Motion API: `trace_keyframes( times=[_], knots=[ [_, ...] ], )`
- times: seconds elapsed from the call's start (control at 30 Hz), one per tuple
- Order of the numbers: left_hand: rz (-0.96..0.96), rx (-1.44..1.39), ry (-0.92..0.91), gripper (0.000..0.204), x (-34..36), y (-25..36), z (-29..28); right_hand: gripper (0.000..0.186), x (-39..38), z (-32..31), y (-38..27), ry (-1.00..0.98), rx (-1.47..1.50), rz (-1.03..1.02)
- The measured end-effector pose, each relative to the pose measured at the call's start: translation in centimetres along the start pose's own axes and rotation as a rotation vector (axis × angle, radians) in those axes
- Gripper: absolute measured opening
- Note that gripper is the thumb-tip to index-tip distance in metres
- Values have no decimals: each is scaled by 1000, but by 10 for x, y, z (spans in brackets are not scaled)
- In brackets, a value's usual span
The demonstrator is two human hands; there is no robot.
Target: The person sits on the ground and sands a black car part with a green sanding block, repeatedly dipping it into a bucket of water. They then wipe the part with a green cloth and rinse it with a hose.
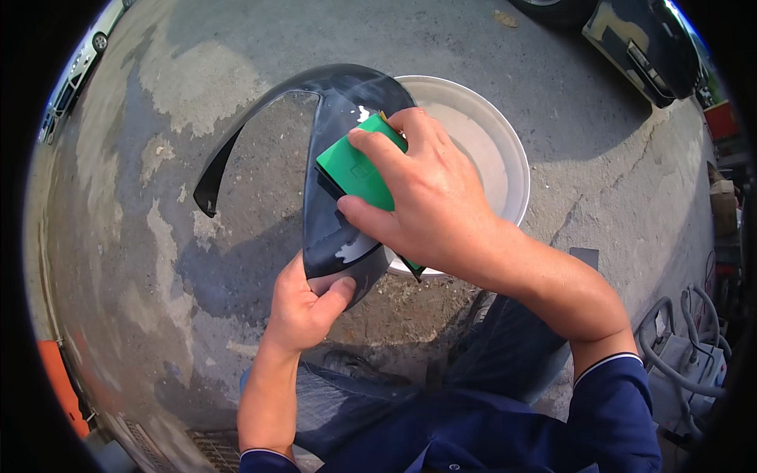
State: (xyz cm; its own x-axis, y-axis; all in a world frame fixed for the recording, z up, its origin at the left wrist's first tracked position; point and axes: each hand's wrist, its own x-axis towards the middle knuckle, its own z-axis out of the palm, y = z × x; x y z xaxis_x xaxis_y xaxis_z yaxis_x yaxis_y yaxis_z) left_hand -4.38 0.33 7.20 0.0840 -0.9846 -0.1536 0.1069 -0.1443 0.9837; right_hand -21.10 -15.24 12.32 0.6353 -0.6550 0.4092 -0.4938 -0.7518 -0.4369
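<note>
Altogether two hands (pixel 438 193), one block (pixel 356 167)

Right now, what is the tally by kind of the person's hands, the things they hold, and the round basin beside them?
Hands: 2 (left hand, right hand)
Dark curved part: 1
Green block: 1
Pale round basin: 1
Total: 5

No legible lettering, numbers or signs. One faint outlined mark (pixel 363 170), too indistinct to read: on the upper face of the green block (pixel 344 164), between thumb (pixel 366 219) and fingers (pixel 383 151) of the right hand (pixel 438 199).
</note>
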Motion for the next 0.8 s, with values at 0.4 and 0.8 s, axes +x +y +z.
trace_keyframes(
  times=[0.4, 0.8],
  knots=[
    [20, -56, 48, 43, 1, -8, -7, 57, -35, -11, -22, -141, 208, -147],
    [44, -52, 44, 44, 9, -16, -2, 51, -1, -6, 24, -49, 46, 39]
  ],
)
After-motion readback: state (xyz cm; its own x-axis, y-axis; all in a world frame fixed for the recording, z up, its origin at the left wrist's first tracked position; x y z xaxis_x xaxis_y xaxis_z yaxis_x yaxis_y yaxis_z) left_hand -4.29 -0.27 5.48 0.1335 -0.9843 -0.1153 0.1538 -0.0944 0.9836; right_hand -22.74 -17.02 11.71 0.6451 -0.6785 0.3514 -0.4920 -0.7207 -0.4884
